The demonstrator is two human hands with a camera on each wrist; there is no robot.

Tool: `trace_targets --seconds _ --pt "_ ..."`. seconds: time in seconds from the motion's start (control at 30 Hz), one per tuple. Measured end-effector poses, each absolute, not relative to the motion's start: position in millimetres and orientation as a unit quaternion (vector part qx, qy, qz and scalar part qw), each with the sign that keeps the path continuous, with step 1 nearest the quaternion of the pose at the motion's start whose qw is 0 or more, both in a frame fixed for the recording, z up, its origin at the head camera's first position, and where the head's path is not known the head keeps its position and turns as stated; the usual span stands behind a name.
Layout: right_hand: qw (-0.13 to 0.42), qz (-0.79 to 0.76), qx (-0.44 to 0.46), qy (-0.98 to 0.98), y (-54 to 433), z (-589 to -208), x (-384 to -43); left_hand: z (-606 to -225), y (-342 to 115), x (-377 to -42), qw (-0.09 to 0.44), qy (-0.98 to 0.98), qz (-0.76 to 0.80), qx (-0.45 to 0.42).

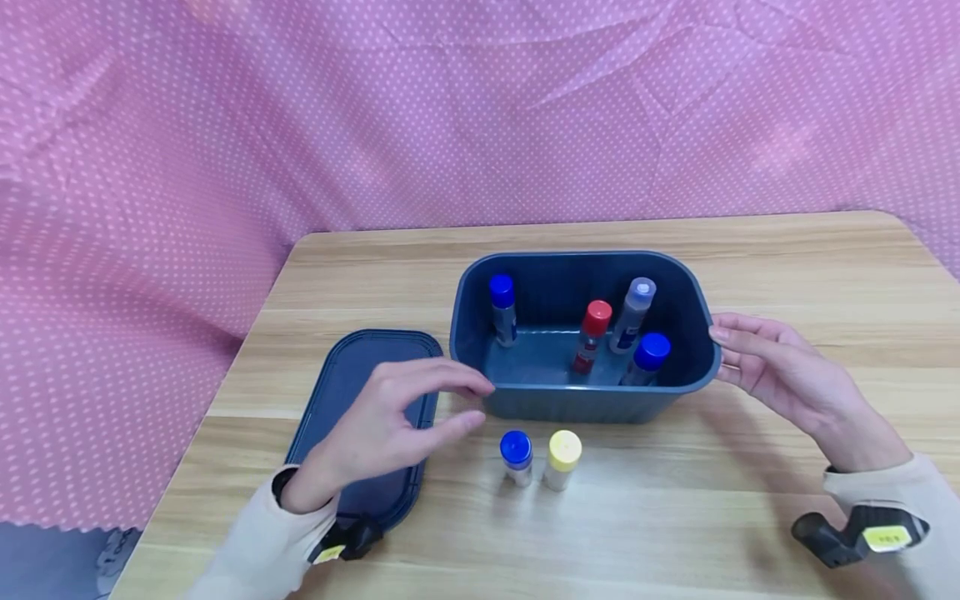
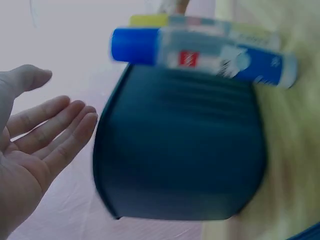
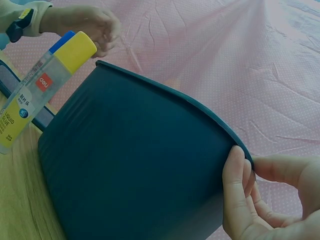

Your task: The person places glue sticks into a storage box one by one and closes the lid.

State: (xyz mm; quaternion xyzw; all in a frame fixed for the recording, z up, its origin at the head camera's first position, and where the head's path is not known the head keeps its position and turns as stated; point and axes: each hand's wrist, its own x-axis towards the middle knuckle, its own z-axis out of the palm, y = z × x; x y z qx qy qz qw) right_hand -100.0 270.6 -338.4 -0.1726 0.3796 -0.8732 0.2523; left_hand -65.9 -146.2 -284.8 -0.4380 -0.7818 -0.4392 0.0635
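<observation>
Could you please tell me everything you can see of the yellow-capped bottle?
The clear, plastic-looking cylindrical bottle with a yellow cap on stands upright on the pale wood-grain table, in front of the dark blue, rounded plastic-looking bin. A gap parts it from the clear blue-capped bottle on its left; only the table touches it. Its label bears a red square reading "deli" and a yellow lower part reading "LIQUID GLUE".

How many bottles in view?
6: in the bin, blue cap left; red cap, pale top, second blue cap right; in front, third blue cap, yellow cap. More may be hidden.
</observation>
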Motion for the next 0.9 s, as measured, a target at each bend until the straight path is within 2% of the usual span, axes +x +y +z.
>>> trace_targets --seconds 0.27,0.5,0.9 --pt "0.253 -0.878 -0.161 0.374 270 -338 -100 -304 -141 -59 0.035 -0.773 -0.448 -0.448" --pt "0.249 -0.877 -0.160 0.378 271 -337 -99 -321 -135 -58 -0.012 -0.757 -0.490 -0.432" --pt "0.248 -0.880 -0.157 0.373 271 -339 -99 -342 -125 -55 -0.009 -0.743 -0.506 -0.437"
